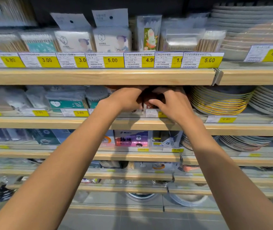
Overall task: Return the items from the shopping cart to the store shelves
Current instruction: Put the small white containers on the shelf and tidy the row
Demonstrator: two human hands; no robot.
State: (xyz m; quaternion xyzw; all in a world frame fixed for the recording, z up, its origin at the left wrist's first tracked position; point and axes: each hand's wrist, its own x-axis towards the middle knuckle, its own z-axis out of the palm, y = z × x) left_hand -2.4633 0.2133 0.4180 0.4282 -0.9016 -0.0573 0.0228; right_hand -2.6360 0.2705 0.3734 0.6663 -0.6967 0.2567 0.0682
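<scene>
Left hand (125, 98): reached into the second shelf (66, 122) from the top, fingers curled over the left side of a dark reddish-brown packet (149, 102); the grip is grasping that packet.
Right hand (172, 105): beside the left hand on the same shelf, fingers bent onto the packet's right side, thumb pointing toward the left hand; this grip too holds the packet.
Packet: between the 2 hands, at the front of the second shelf, just under the wooden edge of the top shelf (99, 77); mostly hidden by the fingers, so its kind cannot be told.
Left of the hands: teal-labelled packs of cotton swabs (66, 102) on the same shelf, with a yellow price tag (81, 113) reading 3.00 below them.
Right of the hands: a tilted stack of plates with yellow rims (218, 102), then a grey stack of plates (272, 100) further right.
Top shelf: white cotton pad packs (112, 39) and more swab packs, above a row of yellow tags reading 6.80, 3.00, 5.00.
Third shelf: a purple and pink box (131, 138) directly below the hands.
Arms: both bare forearms stretch up from the bottom corners of the view.
</scene>
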